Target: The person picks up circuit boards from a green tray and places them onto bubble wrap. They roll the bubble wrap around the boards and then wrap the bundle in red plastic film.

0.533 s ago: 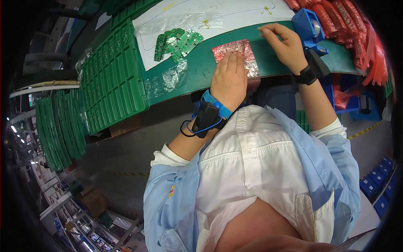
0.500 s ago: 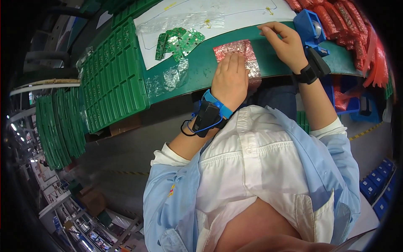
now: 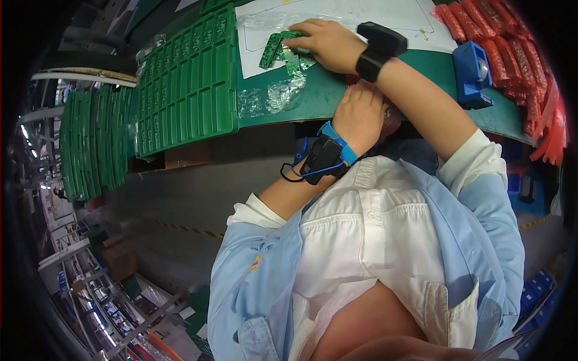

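Green circuit boards (image 3: 272, 51) lie in a loose pile on the white sheet. Over the pile's right side is my right hand (image 3: 330, 46), its fingers stretched out and apart; whether the fingertips touch a board is hard to make out. My left hand (image 3: 359, 117) lies flat at the table's front edge on a piece of red bubble wrap (image 3: 392, 118). Most of that wrap is covered by this hand and by my right forearm, which crosses above it. No held thing shows in either hand.
To the left stands a green compartment tray (image 3: 186, 90), with more green trays (image 3: 93, 144) stacked beyond. Clear plastic wrap (image 3: 274, 99) lies near the front edge. A blue tape dispenser (image 3: 471, 75) stands right, beside piled red bubble-wrapped packs (image 3: 512, 63).
My right hand has swung left from near the tape dispenser to the circuit boards. My left hand stays on the bubble wrap. The whole view has shifted somewhat.
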Demonstrator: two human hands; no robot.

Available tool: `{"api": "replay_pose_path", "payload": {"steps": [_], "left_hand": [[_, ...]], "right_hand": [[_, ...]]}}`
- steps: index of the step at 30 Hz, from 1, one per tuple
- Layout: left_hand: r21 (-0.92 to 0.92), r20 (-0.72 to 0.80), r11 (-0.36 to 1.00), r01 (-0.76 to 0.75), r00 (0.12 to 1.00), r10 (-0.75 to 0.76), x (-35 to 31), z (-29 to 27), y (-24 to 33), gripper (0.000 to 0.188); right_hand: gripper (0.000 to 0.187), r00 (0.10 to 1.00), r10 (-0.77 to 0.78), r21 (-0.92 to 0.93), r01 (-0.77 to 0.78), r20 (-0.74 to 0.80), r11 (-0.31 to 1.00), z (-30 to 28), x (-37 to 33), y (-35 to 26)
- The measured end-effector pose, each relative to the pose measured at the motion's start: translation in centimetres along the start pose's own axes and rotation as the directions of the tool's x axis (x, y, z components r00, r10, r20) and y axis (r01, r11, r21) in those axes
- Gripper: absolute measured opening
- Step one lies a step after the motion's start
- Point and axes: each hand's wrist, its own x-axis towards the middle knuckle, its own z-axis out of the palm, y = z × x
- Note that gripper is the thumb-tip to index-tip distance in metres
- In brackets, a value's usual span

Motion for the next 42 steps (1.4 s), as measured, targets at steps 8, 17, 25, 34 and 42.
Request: {"api": "replay_pose_path", "payload": {"steps": [8, 17, 25, 34, 42], "left_hand": [[-0.027, 0.094, 0.999, 0.025, 0.995, -0.022, -0.2, -0.6, 0.0, 0.037], [-0.009, 0.02, 1.0, -0.009, 1.0, 0.009, -0.3, -0.4, -0.3, 0.038], [0.018, 0.032, 1.0, -0.008, 0.999, 0.008, 0.1, -0.4, -0.1, 0.038], [0.022, 0.054, 1.0, -0.007, 0.999, 0.006, 0.0, -0.5, 0.1, 0.037], [0.025, 0.045, 1.0, 0.01, 0.999, -0.011, -0.3, -0.6, -0.1, 0.036]], "right_hand": [[0.027, 0.977, -0.212, -0.142, 0.214, 0.027, 0.966, 1.2, 1.4, 1.2], [0.018, 0.806, 0.506, 0.436, -0.592, 0.307, 0.678, -6.3, -5.1, 3.0], [0.022, 0.918, 0.377, 0.271, -0.397, 0.123, 0.877, -6.7, -10.2, 0.8], [0.03, 0.952, 0.244, 0.065, -0.259, 0.183, 0.964, -7.3, -9.9, 3.3], [0.026, 0.666, 0.62, 0.64, -0.698, 0.416, 0.321, -8.8, -9.1, 1.1]]}}
